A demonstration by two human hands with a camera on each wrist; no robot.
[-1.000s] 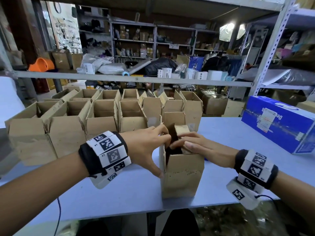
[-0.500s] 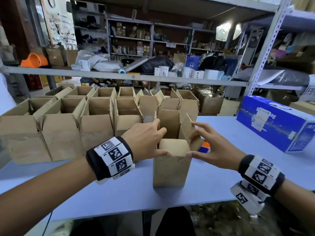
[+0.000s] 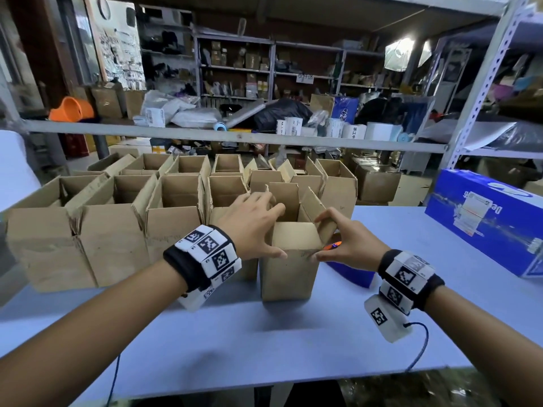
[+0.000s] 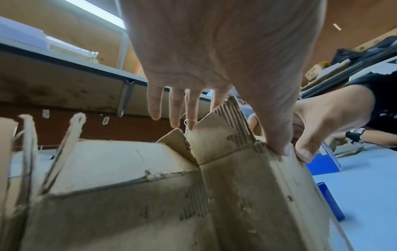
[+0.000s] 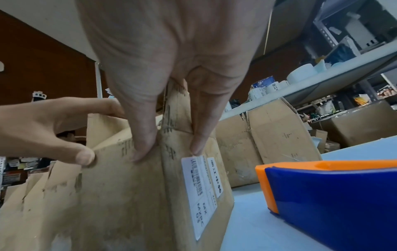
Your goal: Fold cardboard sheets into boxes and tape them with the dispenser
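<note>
Far left of the fingers, on the pale blue table [image 3: 293, 333]: rows of open boxes [image 3: 114, 230] standing upright, flaps up, packed side by side and touching.

Left hand [image 3: 249, 227] at the top left of the box [image 3: 286, 268] in front, thumb pressed against the near top edge, the other fingers [image 4: 154, 103] stretched fairly straight over the open top toward the raised left flap. Spread wide, not wrapped round anything; seen from the left wrist, thumb tip on the corner of the cardboard, the straight fingers above the flap [image 4: 219, 134], contact there unclear.

Between both hands: the box, upright near the table's front edge, top open, near flap folded inward, far and right flaps up. White label [image 5: 201, 191] with a barcode on its right side.

Right hand [image 3: 349, 242] at the box's top right corner, pinching the right flap: thumb on the near face, a fingertip on the side wall just above the label, cardboard caught between them. Both thumbs nearly meeting along the near top edge.

Just right of the right fingers, beside the box: blue tape dispenser [image 5: 335, 195] with orange trim, resting on the table, untouched.

Well to the right: long blue carton [image 3: 484, 218] lying on the table.
</note>
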